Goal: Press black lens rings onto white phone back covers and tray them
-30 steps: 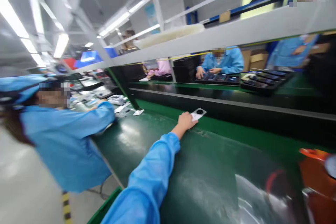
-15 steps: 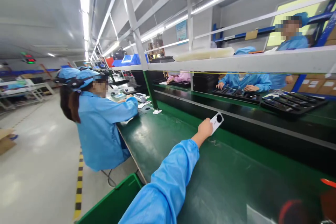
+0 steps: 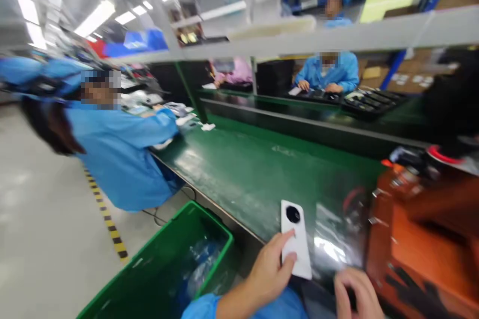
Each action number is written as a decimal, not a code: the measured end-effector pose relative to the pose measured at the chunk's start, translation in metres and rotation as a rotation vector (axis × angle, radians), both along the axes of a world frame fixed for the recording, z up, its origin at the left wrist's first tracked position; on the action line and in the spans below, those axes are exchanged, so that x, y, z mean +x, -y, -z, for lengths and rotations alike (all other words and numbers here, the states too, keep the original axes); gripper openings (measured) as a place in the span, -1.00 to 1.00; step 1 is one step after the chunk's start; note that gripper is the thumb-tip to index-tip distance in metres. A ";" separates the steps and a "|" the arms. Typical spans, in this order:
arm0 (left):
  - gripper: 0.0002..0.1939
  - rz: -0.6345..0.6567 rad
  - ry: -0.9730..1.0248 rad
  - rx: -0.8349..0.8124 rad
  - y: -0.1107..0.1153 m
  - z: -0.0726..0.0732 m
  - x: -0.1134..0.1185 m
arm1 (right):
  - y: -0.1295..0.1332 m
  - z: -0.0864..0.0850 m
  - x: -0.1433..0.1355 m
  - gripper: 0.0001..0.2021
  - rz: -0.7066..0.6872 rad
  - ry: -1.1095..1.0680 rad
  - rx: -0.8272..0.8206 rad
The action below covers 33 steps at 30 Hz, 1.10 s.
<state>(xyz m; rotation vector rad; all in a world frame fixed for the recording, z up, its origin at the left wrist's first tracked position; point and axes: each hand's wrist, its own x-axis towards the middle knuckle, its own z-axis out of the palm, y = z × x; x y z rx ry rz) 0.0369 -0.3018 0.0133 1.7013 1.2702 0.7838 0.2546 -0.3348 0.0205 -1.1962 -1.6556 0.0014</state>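
A white smartphone (image 3: 301, 253) with a round black camera area lies back-up at the near edge of the green bench. My left hand (image 3: 267, 266) grips it from the left, its thumb and a finger on the white back; the other fingers are partly hidden. My right hand (image 3: 357, 295) is at the bottom of the view, right of the phone and apart from it. Its fingers are loosely curled with a gap at the thumb, and nothing shows in them. A clear plastic sheet or bag (image 3: 329, 232) lies just right of the phone.
At right stands an orange-brown box-like fixture (image 3: 430, 239) with small items on top. Below the bench edge, a green bin (image 3: 149, 264) holds clear plastic. A co-worker in blue (image 3: 123, 154) sits at left. Across the divider, another co-worker (image 3: 329, 72) works near black trays (image 3: 374, 102).
My left hand has drawn the phone back from the far side of the bench to the near edge. My right hand has come into view. The camera has turned downward and right.
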 end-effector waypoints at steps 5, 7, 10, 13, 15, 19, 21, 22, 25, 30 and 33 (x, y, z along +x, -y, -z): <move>-0.28 0.148 -0.152 -0.048 0.012 -0.008 -0.011 | 0.001 -0.035 -0.008 -0.78 -0.030 -0.249 -0.494; -0.31 0.083 -0.253 0.131 0.013 -0.004 -0.018 | -0.019 -0.048 -0.015 -0.76 -0.081 -0.340 -0.663; -0.35 -0.042 -0.415 0.448 0.014 0.006 -0.025 | -0.052 -0.055 -0.019 -0.75 -0.141 -0.368 -0.814; -0.32 0.052 -0.495 0.617 0.013 0.020 -0.024 | -0.076 -0.051 -0.018 -0.72 -0.142 -0.314 -0.866; -0.29 0.112 -0.499 0.628 0.012 0.030 -0.020 | -0.087 -0.046 -0.017 -0.69 -0.127 -0.299 -0.883; -0.30 0.048 -0.435 0.676 0.010 0.051 -0.014 | -0.097 -0.041 -0.016 -0.67 -0.103 -0.286 -0.899; -0.29 0.002 -0.384 0.742 0.008 0.060 -0.012 | -0.099 -0.040 -0.017 -0.69 -0.088 -0.254 -0.869; -0.27 -0.012 -0.367 0.767 0.007 0.063 -0.012 | -0.100 -0.040 -0.018 -0.70 -0.075 -0.238 -0.846; -0.24 -0.024 -0.362 0.798 0.005 0.068 -0.011 | -0.099 -0.038 -0.022 -0.73 -0.023 -0.230 -0.781; -0.25 -0.046 -0.367 0.815 0.004 0.069 -0.011 | -0.095 -0.030 -0.033 -0.75 0.000 -0.228 -0.755; -0.25 -0.050 -0.366 0.814 0.004 0.068 -0.010 | -0.092 -0.024 -0.042 -0.77 0.044 -0.171 -0.747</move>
